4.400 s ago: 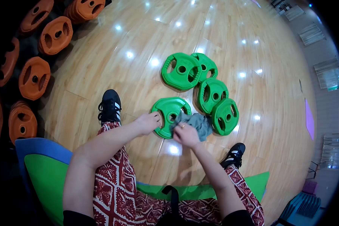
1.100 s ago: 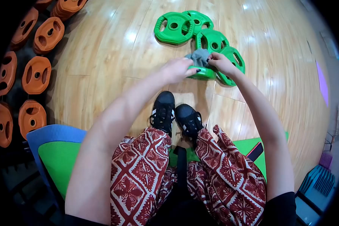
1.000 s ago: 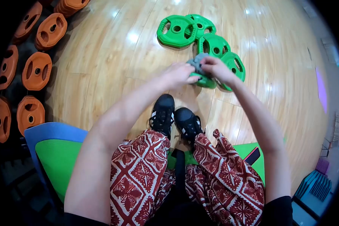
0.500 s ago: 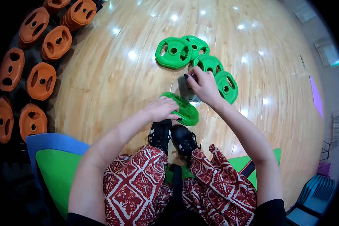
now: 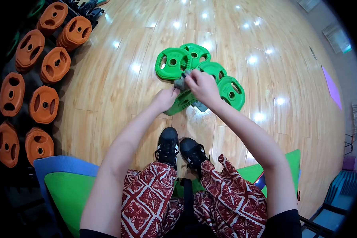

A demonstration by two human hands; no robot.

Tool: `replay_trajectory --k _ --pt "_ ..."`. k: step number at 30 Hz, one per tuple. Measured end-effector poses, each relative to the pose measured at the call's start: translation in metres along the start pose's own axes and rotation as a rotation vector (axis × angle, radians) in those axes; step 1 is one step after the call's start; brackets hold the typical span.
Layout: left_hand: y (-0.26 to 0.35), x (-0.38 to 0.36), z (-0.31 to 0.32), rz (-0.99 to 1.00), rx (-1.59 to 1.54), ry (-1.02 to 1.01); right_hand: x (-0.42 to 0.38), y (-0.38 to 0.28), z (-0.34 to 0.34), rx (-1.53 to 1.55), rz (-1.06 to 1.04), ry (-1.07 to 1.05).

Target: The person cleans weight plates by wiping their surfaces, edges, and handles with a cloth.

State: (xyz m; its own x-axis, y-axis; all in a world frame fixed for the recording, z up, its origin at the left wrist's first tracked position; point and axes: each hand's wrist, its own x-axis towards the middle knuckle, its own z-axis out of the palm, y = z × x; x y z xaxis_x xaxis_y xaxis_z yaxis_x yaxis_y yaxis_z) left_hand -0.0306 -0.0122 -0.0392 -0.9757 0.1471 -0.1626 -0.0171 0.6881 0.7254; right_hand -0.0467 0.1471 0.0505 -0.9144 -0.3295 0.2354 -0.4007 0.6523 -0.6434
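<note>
A green weight plate (image 5: 181,103) is tilted up on edge above the floor, in front of my shoes. My left hand (image 5: 165,100) grips its left side, fingers closed round the rim. At the plate's upper edge, my right hand (image 5: 202,85) pinches a grey cloth (image 5: 180,83), which is bunched over the rim. More grey material shows below the right hand, beside the plate. Just beyond my hands, several green plates lie overlapping on the floor, among them a left one (image 5: 171,72) and a right one (image 5: 236,104).
On the left, a rack carries several orange weight plates (image 5: 44,113). The wooden floor (image 5: 119,79) spreads around the green plates. I sit with black shoes (image 5: 168,139) ahead of me, on or by a green mat (image 5: 69,194). Blue stacked items (image 5: 341,186) stand at the far right.
The green plate has been raised from near my shoes, moved away from me and tilted upright. My right hand has brought the grey cloth left onto its rim. The view has shifted slightly.
</note>
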Motion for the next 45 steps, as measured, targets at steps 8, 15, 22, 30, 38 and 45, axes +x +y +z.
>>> replay_trajectory --k 8,15,22,30,38,45 --pt "0.006 -0.004 0.01 0.06 -0.021 -0.024 0.002 0.04 0.028 -0.386 -0.525 0.053" --pt "0.01 -0.003 0.007 0.061 -0.104 -0.041 0.009 0.05 0.025 -0.692 -0.368 0.054" --pt "0.0 -0.027 0.008 0.05 -0.321 -0.067 -0.002 0.047 0.025 -0.548 -0.44 0.097" --pt "-0.023 -0.016 0.007 -0.085 -0.471 -0.142 0.0 0.03 0.026 -0.383 -0.083 -0.041" --pt "-0.015 -0.047 -0.007 -0.39 -0.501 -0.196 -0.012 0.062 0.019 -0.404 -0.142 -0.314" --pt "-0.029 -0.04 -0.013 -0.258 -0.531 -0.174 0.008 0.087 0.04 0.24 0.307 0.104"
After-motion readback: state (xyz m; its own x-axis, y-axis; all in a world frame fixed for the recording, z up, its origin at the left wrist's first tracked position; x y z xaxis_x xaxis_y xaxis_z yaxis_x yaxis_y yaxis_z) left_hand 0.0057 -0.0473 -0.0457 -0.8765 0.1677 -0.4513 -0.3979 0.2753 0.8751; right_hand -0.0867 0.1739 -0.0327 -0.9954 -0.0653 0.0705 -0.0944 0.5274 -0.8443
